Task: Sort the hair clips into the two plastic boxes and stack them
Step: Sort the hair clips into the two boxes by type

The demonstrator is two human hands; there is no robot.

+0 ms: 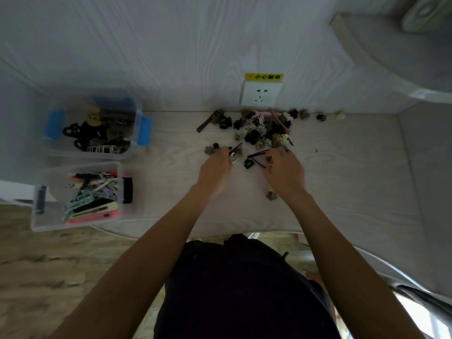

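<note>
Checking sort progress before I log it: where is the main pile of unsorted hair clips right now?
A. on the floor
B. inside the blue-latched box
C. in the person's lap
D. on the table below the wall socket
D: the loose clip pile lies on the table just below the wall socket, with both boxes off to the left.

Domestic room, likely a bedroom or dorm. Pale wood-grain bench set flush against a wall papered in the same pale grain. Wall socket just above the bench's far edge, with a yellow warning label in Chinese characters over it. Wood-pattern floor off the bench's near-left corner. Grey fabric along the right edge. Household clutter: hair clips, two clear plastic storage boxes.
</note>
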